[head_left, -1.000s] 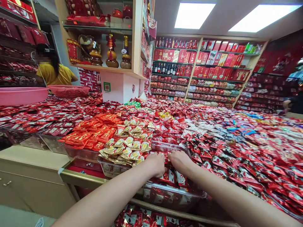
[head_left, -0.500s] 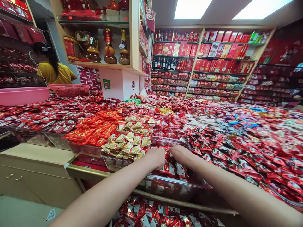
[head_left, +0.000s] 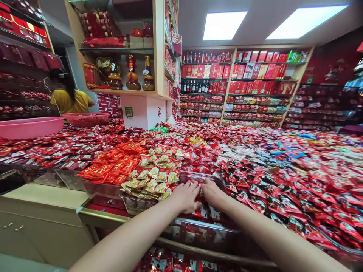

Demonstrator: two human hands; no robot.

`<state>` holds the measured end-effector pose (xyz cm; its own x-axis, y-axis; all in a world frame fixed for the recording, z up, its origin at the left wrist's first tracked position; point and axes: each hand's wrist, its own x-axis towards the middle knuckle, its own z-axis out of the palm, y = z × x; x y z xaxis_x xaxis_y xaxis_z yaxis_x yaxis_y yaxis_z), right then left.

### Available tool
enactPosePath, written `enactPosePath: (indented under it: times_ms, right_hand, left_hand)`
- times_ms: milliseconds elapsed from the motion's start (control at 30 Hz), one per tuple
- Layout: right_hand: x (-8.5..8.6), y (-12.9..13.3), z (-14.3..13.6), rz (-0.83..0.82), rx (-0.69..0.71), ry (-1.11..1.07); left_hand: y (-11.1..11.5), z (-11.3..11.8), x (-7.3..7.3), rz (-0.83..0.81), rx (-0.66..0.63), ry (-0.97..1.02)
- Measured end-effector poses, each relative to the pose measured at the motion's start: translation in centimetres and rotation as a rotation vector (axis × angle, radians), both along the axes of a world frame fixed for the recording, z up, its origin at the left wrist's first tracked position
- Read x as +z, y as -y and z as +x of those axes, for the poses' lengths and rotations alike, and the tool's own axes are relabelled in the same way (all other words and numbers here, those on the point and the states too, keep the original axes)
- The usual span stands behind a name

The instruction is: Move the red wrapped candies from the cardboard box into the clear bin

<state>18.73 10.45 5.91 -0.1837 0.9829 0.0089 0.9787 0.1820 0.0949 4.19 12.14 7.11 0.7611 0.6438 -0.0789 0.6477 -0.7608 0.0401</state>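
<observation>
Fingers of both your hands are curled down among red candy packets [head_left: 208, 212] inside a clear plastic bin [head_left: 204, 234], and whether they actually pinch a packet cannot be told, because the fingertips are buried among the wrappers. That bin sits at the near edge of the candy counter, straight ahead of you.

Far to your left a pink basin [head_left: 30, 127] rests on the display, with a pink mesh basket [head_left: 86, 119] just beside it; behind them a person in a yellow shirt [head_left: 70, 101] stands by dark shelves. Nearer in, orange-red packets [head_left: 113, 164] fill a clear tray, and gold-wrapped candies [head_left: 153, 179] heap up in the next tray, just beside your left hand [head_left: 185, 196].

Your left hand lies knuckles up at the far end of the bin, its fingers bent onto the packets. Your right hand [head_left: 214, 193] is close beside it, the two nearly touching, its fingers bent the same way near the bin's far rim.

To your right, red packets [head_left: 283, 181] spread across the whole counter. Beyond them a wall shelf [head_left: 244, 87] holds red boxes and bottles.
</observation>
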Motion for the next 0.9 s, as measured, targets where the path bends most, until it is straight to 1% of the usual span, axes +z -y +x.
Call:
enactPosePath:
  times_ms: [133,267,500,567,633,700,733,800,833,867,900]
  right_hand:
    - [0.1,0.4,-0.2,0.006,-0.014,0.003]
    - [0.6,0.7,-0.5,-0.004,-0.012,0.017]
    - [0.6,0.7,-0.5,0.002,0.013,-0.001]
    - [1.0,0.8,-0.6,0.016,0.015,-0.017]
    - [2.2,1.3,-0.9,0.047,0.013,-0.043]
    - [3.6,2.8,-1.3,0.103,0.020,-0.072]
    - [4.2,3.9,-1.5,0.144,0.028,-0.099]
    - [4.6,7.0,-1.7,0.195,0.072,-0.178]
    - [4.2,8.8,-1.7,0.198,0.092,-0.310]
    - [3.5,10.6,-1.6,0.111,0.156,-0.420]
    - [2.3,12.3,-1.4,0.042,0.153,-0.513]
  left_hand:
    - [-0.1,0.0,0.2,-0.031,-0.013,-0.045]
    - [-0.1,-0.1,0.4,-0.036,-0.014,-0.032]
    - [-0.3,-0.2,-0.1,-0.037,0.001,0.017]
    - [-0.3,-0.2,0.0,-0.040,0.005,0.042]
    - [-0.1,-0.1,0.5,-0.042,0.006,0.084]
    - [0.4,-0.2,1.2,-0.039,-0.007,0.145]
    - [0.8,-0.4,1.4,-0.030,-0.013,0.177]
    - [2.1,-1.2,1.4,-0.044,-0.025,0.279]
    - [2.9,-1.9,1.0,-0.056,-0.024,0.327]
    - [3.8,-2.7,0.3,-0.133,-0.035,0.440]
    - [4.7,-3.6,-0.6,-0.242,-0.066,0.511]
